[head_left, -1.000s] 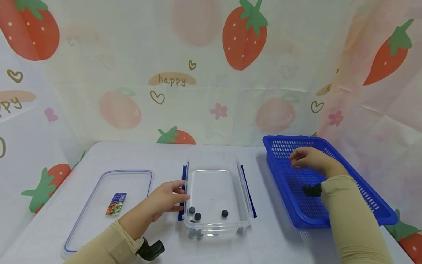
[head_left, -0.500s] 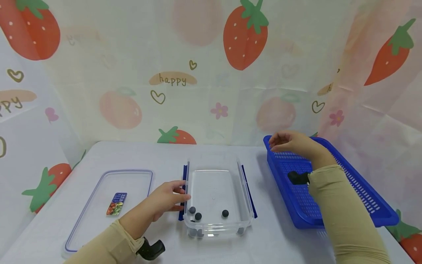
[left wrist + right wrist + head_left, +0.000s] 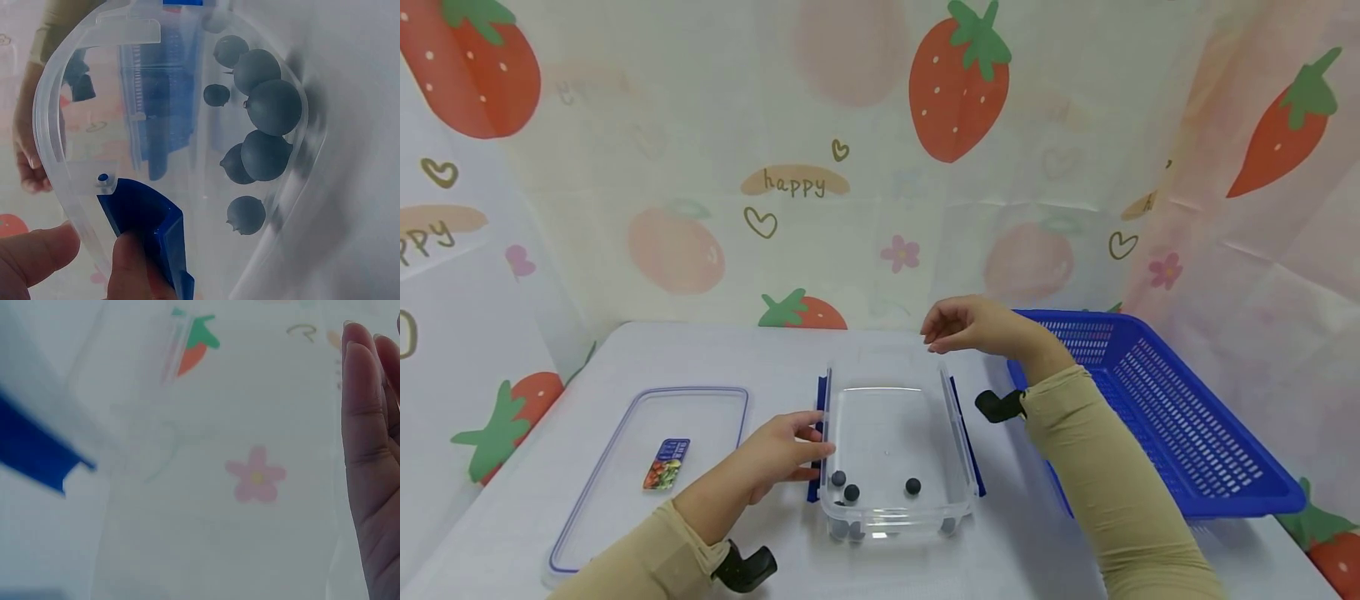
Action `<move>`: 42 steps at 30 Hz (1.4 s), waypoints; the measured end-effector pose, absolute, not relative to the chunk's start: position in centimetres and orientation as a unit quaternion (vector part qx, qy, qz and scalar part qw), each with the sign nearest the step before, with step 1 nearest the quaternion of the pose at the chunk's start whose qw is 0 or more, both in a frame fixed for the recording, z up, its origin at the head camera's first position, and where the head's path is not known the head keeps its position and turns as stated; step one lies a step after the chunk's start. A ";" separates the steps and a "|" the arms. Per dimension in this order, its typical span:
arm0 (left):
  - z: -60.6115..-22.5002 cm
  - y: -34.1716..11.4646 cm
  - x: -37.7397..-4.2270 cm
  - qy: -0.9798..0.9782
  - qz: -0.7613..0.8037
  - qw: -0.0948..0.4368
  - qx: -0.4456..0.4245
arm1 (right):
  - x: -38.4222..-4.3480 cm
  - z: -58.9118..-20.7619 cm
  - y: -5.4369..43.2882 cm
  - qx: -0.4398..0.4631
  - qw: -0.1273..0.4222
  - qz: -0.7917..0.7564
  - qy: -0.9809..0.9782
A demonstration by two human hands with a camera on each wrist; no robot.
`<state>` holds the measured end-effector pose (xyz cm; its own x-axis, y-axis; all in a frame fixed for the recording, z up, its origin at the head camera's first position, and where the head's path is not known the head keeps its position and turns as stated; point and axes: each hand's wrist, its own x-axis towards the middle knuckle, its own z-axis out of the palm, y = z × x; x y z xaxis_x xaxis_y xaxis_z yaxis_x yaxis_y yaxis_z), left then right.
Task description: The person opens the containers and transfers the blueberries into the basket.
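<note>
A clear plastic box (image 3: 887, 433) with blue side latches stands uncovered at the table's middle. Several small dark balls (image 3: 913, 486) lie inside toward its near end; in the left wrist view some of the balls (image 3: 275, 106) show little pointed nubs. My left hand (image 3: 778, 454) grips the box's left side, thumb at the rim and fingers by the blue latch (image 3: 150, 219). My right hand (image 3: 977, 327) is in the air over the box's far right corner, fingers loosely bent, nothing visible in it. In the right wrist view its fingers (image 3: 365, 412) appear at the right edge.
To the right stands a blue plastic basket (image 3: 1262, 500) with slotted walls, partly covered by the right forearm. A clear lid (image 3: 625, 500) with a blue seal and a colourful label (image 3: 666, 464) lies left of the box. A strawberry-print curtain (image 3: 850, 250) hangs behind the table.
My right hand has risen out of the blue basket and moved left, from over the basket to over the box's far corner. The left hand and the box have stayed put.
</note>
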<state>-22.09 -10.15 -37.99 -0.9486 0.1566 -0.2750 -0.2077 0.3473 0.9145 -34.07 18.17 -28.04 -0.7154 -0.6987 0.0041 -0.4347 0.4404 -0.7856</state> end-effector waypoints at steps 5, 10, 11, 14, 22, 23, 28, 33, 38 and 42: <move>-38.2 -10.2 -22.2 0.804 0.573 0.158 -0.017 | -34.1 -28.9 15.2 -0.354 0.195 -0.425 0.810; -38.4 -10.2 -22.4 0.803 0.574 0.159 -0.020 | -33.9 -30.1 12.3 -0.373 0.216 -0.413 0.802; -38.4 -10.2 -22.4 0.802 0.575 0.160 -0.021 | -33.8 -30.4 11.7 -0.378 0.223 -0.409 0.800; -38.4 -10.3 -22.4 0.802 0.575 0.162 -0.022 | -33.6 -31.4 10.0 -0.393 0.256 -0.400 0.787; -38.2 -10.3 -22.3 0.798 0.580 0.164 -0.012 | -33.5 -33.8 7.8 -0.404 0.316 -0.384 0.768; -38.2 -10.2 -22.3 0.798 0.580 0.164 -0.010 | -33.6 -34.1 7.8 -0.404 0.322 -0.386 0.764; -38.2 -10.2 -22.3 0.796 0.582 0.165 -0.007 | -33.8 -35.2 7.7 -0.404 0.363 -0.387 0.745; -38.2 -10.3 -22.3 0.797 0.581 0.165 -0.006 | -33.9 -36.0 7.5 -0.404 0.408 -0.371 0.730; -38.2 -10.4 -22.4 0.799 0.578 0.165 -0.003 | -33.9 -36.9 7.2 -0.401 0.445 -0.347 0.722; -38.3 -10.4 -22.4 0.802 0.575 0.163 -0.003 | -33.9 -37.7 7.0 -0.399 0.469 -0.322 0.719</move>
<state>-22.37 -10.37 -38.27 -0.9468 0.1826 -0.2650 -0.1926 0.3384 0.9211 -33.90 6.99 -37.67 -0.2402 -0.8764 -0.4175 -0.2720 0.4736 -0.8377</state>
